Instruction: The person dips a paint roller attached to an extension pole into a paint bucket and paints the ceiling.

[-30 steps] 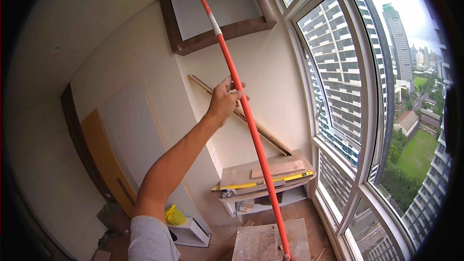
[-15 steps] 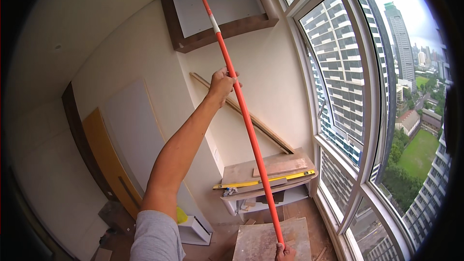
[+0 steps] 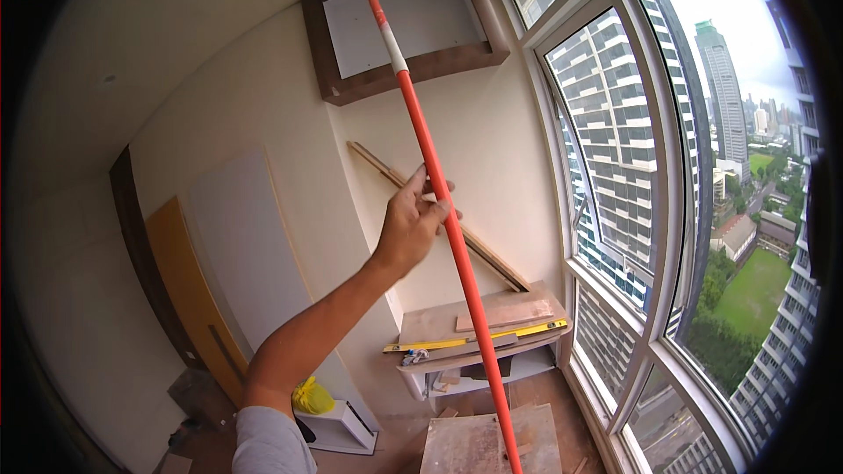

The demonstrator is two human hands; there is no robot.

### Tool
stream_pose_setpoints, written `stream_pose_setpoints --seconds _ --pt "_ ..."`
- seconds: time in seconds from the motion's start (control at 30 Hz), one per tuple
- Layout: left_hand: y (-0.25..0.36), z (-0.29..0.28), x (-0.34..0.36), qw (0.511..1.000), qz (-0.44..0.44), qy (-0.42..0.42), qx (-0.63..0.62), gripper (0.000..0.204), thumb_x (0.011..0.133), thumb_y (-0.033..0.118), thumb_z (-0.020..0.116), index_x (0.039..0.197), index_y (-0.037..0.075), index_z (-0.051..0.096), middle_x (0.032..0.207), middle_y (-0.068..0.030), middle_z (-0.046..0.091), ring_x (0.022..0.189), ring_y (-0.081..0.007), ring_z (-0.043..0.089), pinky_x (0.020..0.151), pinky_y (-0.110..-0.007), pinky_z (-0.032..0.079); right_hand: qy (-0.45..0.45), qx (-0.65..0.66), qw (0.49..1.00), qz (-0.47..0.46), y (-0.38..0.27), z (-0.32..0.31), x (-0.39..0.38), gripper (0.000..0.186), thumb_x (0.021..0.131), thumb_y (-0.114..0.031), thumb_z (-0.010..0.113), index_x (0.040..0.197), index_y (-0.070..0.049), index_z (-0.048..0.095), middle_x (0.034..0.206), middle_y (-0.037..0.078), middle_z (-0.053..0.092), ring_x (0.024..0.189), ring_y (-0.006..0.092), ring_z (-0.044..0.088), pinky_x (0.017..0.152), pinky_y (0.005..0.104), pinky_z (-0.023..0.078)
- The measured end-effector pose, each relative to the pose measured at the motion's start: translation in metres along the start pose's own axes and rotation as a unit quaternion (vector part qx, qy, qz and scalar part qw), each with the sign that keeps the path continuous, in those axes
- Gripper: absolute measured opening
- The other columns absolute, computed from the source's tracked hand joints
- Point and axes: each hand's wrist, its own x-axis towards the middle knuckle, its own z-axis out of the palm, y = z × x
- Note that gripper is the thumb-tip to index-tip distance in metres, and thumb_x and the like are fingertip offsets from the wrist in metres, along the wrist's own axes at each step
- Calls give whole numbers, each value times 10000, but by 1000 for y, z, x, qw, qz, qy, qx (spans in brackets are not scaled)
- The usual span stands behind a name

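Note:
A long orange-red extension pole (image 3: 450,224) runs slantwise from the lower edge up to the ceiling at the top. Its upper part is thinner, with a white collar (image 3: 392,48) where the sections meet. My left hand (image 3: 408,224) is wrapped around the pole at mid-length, its fingertips showing on the far side; the grip looks loose. The pole's top end reaches the upper edge of the picture, left of a brown-framed wall box (image 3: 421,70). The lower end leaves the picture at the bottom, and my right hand is out of view.
A wooden strip (image 3: 496,262) leans on the wall. Below it, a cluttered shelf (image 3: 430,320) carries a yellow spirit level (image 3: 536,327) and boards. Large windows (image 3: 606,140) line the right. A board (image 3: 448,448) lies below; a white box (image 3: 347,430) with a yellow bag (image 3: 312,397) stands left.
My left hand has come lower in the picture, its fingers looser around the pole. The pole's tip has shifted up to the frame edge. My right hand has gone out of view below.

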Motion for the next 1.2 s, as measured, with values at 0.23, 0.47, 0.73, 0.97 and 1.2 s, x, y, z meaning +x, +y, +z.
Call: stream_pose_setpoints --seconds 0.23,0.47,0.73,0.97,1.2 --pt "36 9 -54 999 17 -34 -8 631 979 69 567 1534 -42 288 1219 -130 580 925 -170 699 653 -246 503 -63 -45 997 9 27 -27 -44 516 1044 -433 454 1021 43 650 634 181 509 575 258 501 541 445 406" --pt "40 9 -70 999 6 -41 -2 644 995 77 561 1548 -44 255 1259 -138 558 941 -176 704 669 -244 522 -97 -13 994 41 11 -38 -62 500 1040 -412 468 1105 39 674 644 184 532 589 243 526 547 436 425" --pt "37 2 -74 999 1 -41 -3 638 1001 89 571 1541 -54 263 1255 -133 557 949 -179 705 691 -250 531 -111 14 992 60 5 -31 -73 473 1032 -392 494 1133 29 683 646 164 545 608 216 543 551 420 435" --pt "26 -13 -64 999 -7 -41 15 646 987 95 578 1540 -50 279 1246 -132 558 936 -184 708 691 -247 521 -90 7 995 48 -9 -14 -63 540 1045 -446 459 818 25 592 613 146 462 574 263 451 544 458 382" --pt "-3 -33 -1 999 -22 -22 39 582 939 55 547 1494 -22 386 1217 -125 593 897 -168 702 651 -249 472 -46 -36 997 59 -42 5 -24 488 1045 -413 470 915 30 628 670 171 534 612 300 502 586 465 414"
